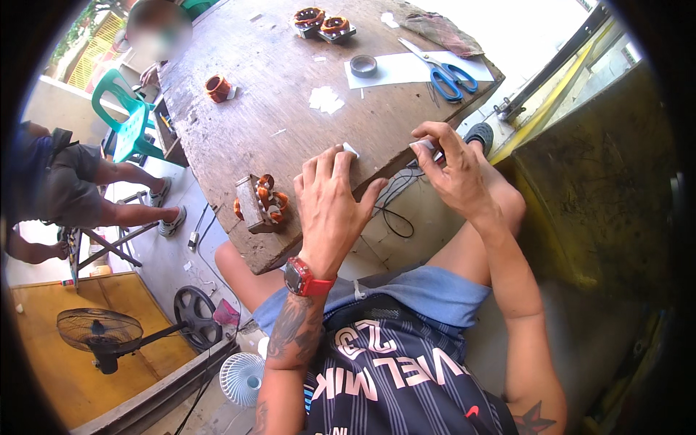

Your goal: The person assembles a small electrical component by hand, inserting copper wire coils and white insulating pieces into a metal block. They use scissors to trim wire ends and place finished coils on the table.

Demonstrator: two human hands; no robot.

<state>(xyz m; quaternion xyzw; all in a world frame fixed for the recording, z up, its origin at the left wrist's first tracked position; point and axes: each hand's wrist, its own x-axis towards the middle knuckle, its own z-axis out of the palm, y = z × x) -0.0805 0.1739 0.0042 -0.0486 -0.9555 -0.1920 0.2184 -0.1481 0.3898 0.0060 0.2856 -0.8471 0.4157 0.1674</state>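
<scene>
My left hand (332,196), with a red watch on its wrist, reaches over the near edge of the wooden table (268,138). Its fingers are stretched and the thumb stands apart. At the index fingertip lies a small white piece of paper (351,151). To the right, past the table edge, my right hand (458,177) pinches another small white piece of paper (424,146) between thumb and fingers. Left of my left hand stands a motor stator core (251,208) with copper coils (271,199). Farther up the table lies a loose pile of white paper pieces (325,100).
Blue-handled scissors (446,80) and a grey tape roll (363,67) lie on a white sheet (395,69) beside a cloth (442,33). More wound stators (333,29) and a copper coil (217,88) sit farther off. People, a green chair (130,123) and a black fan (100,330) are at left.
</scene>
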